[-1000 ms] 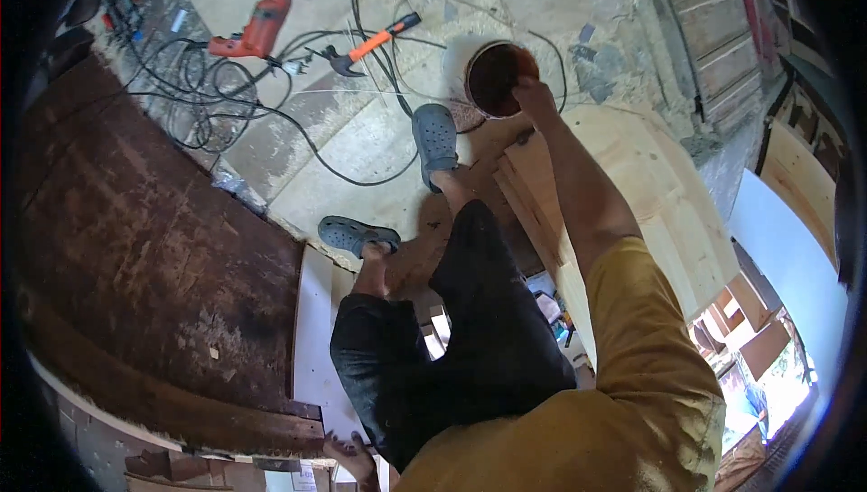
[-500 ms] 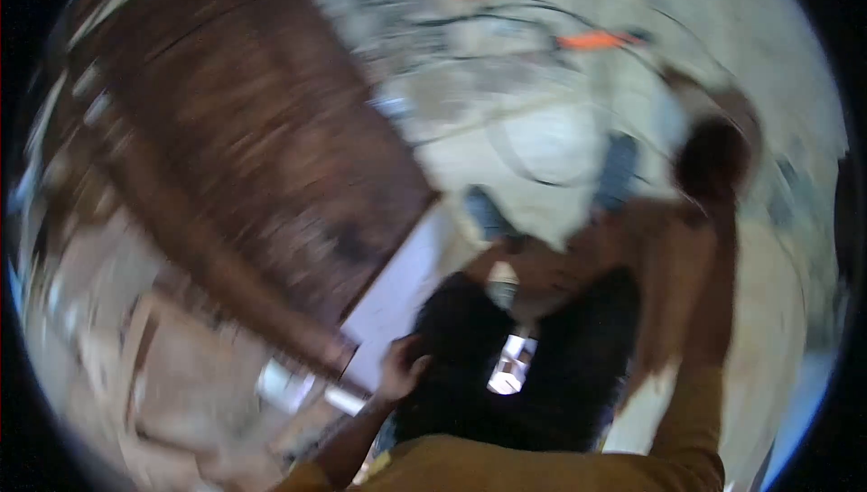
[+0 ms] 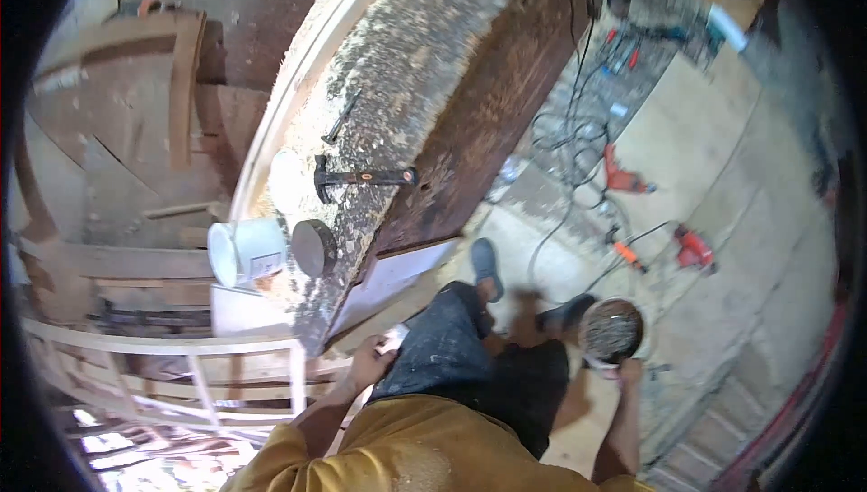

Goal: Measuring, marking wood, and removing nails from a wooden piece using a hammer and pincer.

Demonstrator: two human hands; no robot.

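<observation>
My right hand [image 3: 629,369] grips the rim of a round tub [image 3: 596,365], held low at my right side. Rough brown stuff [image 3: 612,328] shows inside it; its kind cannot be made out. My left hand [image 3: 369,361] is beside my left thigh with curled fingers. Something pale shows at its fingertips, too small to name. Ahead to the left, a hammer [image 3: 366,177] lies on a long workbench [image 3: 406,50] strewn with shavings. A slim dark tool [image 3: 342,116], perhaps a chisel, lies beyond it. Nearer stand a round dark block [image 3: 313,248] and a white bucket [image 3: 246,252] on its side.
On the floor to the right are red power tools [image 3: 623,173], an orange-handled tool [image 3: 627,253] and tangled black cables [image 3: 571,131]. A pale slatted wooden frame [image 3: 167,348] stands at the near left. Wooden boards [image 3: 135,117] lie farther left.
The view has swung and become sharp, bringing the bench top with the hammer into sight. The tub in my right hand now appears lower and nearer my body. My left hand stays by my thigh.
</observation>
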